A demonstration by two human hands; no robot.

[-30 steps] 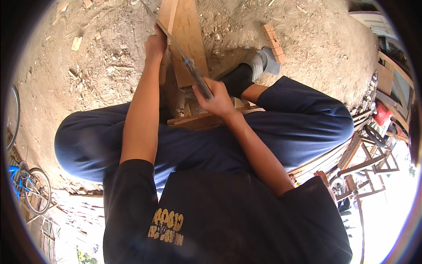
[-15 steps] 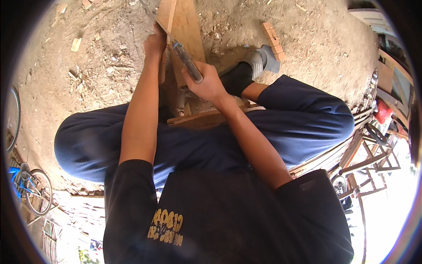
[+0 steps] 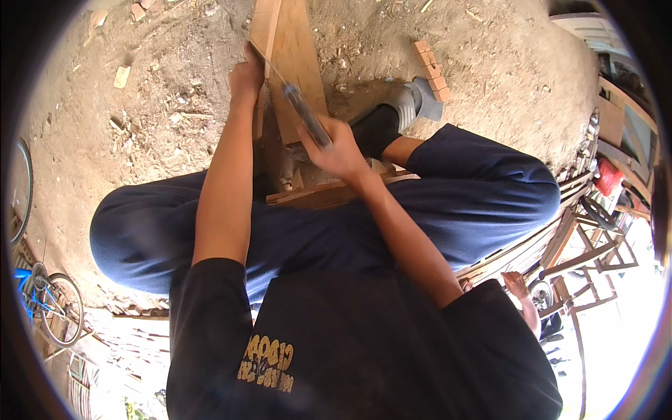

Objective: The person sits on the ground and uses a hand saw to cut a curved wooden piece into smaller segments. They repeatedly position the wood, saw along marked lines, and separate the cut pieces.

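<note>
My right hand (image 3: 336,150) is wrapped round the dark straight handle of what looks like a hand saw (image 3: 304,115). Its thin blade, seen nearly edge on and blurred, slants up and left across a wooden strip (image 3: 264,28). Evenly spaced lines mark that strip's face. At the strip's left side, my left hand (image 3: 245,80) grips it, thumb pointing up beside the blade; some of its fingers are hidden. A wide wooden board (image 3: 297,59) lies along the strip's right side, its lower end between my legs.
A notched wooden block (image 3: 432,70) lies on the dirt floor beside my shod foot (image 3: 409,105). Wood chips are scattered at left. Another plank (image 3: 315,196) crosses close to my lap. A blue bicycle (image 3: 52,301) stands far left; another person's limb (image 3: 518,287) shows at right.
My right hand has drawn the saw back toward me and slightly right. My left hand stays in place on the strip. Another person's limb has come into view at the right.
</note>
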